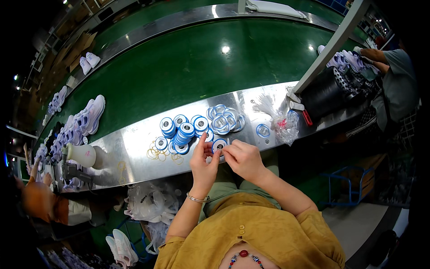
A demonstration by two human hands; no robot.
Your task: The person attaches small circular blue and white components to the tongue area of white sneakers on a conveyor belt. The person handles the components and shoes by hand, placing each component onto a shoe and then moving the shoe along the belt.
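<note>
Over the near edge of the metal table, my left hand [204, 162] holds a round white tag [219, 145] with a blue rim and dark print at its centre. My right hand [245, 160] pinches at the tag's lower right edge; whether a thin piece is also between its fingertips is too small to tell. Just beyond my left hand stand several stacks of similar round tags [186, 130]. To their right lies a loose heap of tags [225, 120] with their grey-white sides up. Yellow rubber bands [157, 155] are scattered left of the stacks.
A green conveyor belt [179, 67] runs beyond the metal ledge [134, 148]. On the right are one separate tag [262, 130], a clear plastic bag [286, 127] and a red-handled tool [307, 118]. White shoes [83, 119] and a whitish container [83, 154] stand left. People work at both sides.
</note>
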